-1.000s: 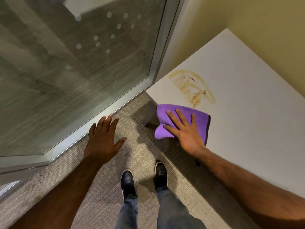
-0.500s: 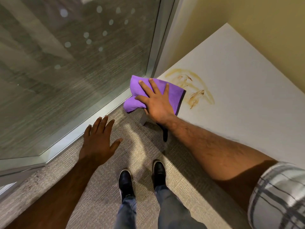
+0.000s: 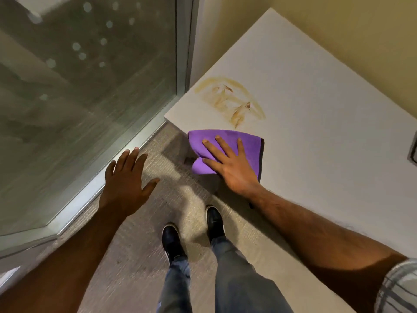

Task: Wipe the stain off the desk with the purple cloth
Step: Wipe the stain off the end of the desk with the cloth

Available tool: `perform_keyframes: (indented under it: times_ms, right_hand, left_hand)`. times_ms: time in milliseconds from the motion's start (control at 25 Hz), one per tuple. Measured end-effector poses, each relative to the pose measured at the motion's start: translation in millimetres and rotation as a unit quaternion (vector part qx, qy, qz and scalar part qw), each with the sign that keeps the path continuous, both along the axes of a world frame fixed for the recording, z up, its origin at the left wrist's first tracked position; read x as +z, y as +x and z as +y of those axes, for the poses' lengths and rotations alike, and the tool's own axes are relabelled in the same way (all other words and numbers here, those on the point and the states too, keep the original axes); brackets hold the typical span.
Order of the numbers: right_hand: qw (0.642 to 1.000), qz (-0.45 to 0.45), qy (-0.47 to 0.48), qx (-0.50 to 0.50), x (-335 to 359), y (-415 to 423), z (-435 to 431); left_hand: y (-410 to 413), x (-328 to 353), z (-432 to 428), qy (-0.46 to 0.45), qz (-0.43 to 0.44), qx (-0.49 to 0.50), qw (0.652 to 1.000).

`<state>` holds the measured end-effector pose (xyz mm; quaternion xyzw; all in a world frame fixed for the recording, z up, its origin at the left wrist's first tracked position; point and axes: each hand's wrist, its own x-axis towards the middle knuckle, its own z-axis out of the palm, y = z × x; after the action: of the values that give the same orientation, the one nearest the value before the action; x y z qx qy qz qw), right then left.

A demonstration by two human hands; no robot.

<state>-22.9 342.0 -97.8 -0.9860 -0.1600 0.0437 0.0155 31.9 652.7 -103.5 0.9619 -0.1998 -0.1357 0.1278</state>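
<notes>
The stain (image 3: pixel 232 100) looks almost wholly intact on the white desk (image 3: pixel 316 109): a tan arc with darker brown streaks inside it, edges crisp, no obvious smear trails. So the wiping proper appears barely begun, or not begun at all, and nearly everything is left to do.

The purple cloth (image 3: pixel 225 141) lies folded at the desk's near edge, with one lobe hanging past the edge on the thumb side of the right hand (image 3: pixel 232 170). That hand presses flat on it, its fingers (image 3: pixel 222 146) spread and straight, not curled around the fabric, so the cloth is pinned under the palm rather than gripped. The stain sits just beyond the fingertips, apart from the cloth's far hem by a narrow strip of bare desk.

The left hand (image 3: pixel 126 181) hangs over the carpet (image 3: pixel 144 267), fingers splayed and slack, holding nothing, near the glass partition (image 3: pixel 90 86).

The cloth looks soft and thick, microfibre by the look, with a dark trim on the little-finger side, and shows no visible soiling
</notes>
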Motion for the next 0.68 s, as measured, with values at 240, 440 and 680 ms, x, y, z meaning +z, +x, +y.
perform_keyframes:
  times_ms: [240,440,680]
  right_hand:
    - [0.997,-0.002,0.02,-0.07,-3,-88,-51]
    - [0.97,-0.038,0.133,-0.199,1,-110,-68]
    - [0.915,-0.032,0.142,-0.377,0,-73,-68]
  left_hand:
    - [7,16,-30,0.01,-0.029,-0.067,0.997]
    - [12,22,-55,0.015,-0.043,-0.094,0.995]
    - [20,24,-69,-0.018,-0.059,-0.091,0.994]
